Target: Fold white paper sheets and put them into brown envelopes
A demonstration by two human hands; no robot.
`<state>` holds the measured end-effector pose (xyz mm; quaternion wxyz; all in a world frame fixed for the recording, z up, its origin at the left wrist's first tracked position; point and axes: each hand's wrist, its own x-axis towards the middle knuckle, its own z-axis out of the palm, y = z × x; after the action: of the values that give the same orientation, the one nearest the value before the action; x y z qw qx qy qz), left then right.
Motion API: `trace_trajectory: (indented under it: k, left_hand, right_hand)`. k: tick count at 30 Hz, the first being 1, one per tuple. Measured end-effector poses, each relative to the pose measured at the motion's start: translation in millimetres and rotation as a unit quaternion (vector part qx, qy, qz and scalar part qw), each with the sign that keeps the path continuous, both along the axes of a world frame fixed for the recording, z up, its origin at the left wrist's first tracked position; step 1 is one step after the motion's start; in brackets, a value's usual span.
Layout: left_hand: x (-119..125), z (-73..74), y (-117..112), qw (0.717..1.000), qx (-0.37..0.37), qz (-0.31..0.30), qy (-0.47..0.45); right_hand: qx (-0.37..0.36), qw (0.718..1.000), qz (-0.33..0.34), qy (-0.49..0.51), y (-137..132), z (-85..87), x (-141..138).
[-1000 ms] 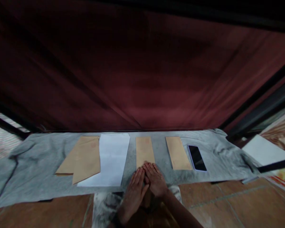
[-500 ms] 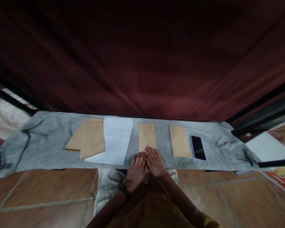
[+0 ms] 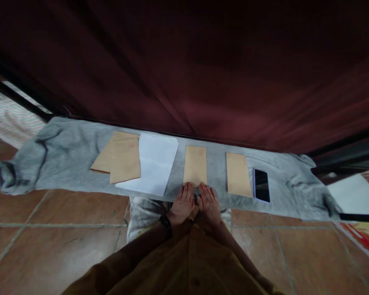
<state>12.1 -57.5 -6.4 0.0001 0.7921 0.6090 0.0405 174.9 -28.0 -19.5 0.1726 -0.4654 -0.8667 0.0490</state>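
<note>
Both hands (image 3: pixel 183 203) palm-down, touching middle brown envelope (image 3: pixel 195 164), contents hidden

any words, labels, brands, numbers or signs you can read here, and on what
No text is readable.
Middle envelope: faint reddish mark, too blurred.
Right envelope: faint reddish mark, too blurred.
Left pile's top envelope: faint reddish mark, too blurred.
Phone: dark screen, none visible.

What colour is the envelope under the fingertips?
The envelope is tan with a faint reddish mark, best seen in the head view.
</note>
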Motion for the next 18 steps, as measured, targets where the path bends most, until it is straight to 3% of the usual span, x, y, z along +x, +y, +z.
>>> trace_trajectory:
  k: [18]
  left_hand:
    - [-7.9,-3.0,4.9,0.999,0.007,-0.054,0.003]
  right_hand:
    - [-0.011,1.000,0.018,-0.006,-1.0,5.3,-14.1]
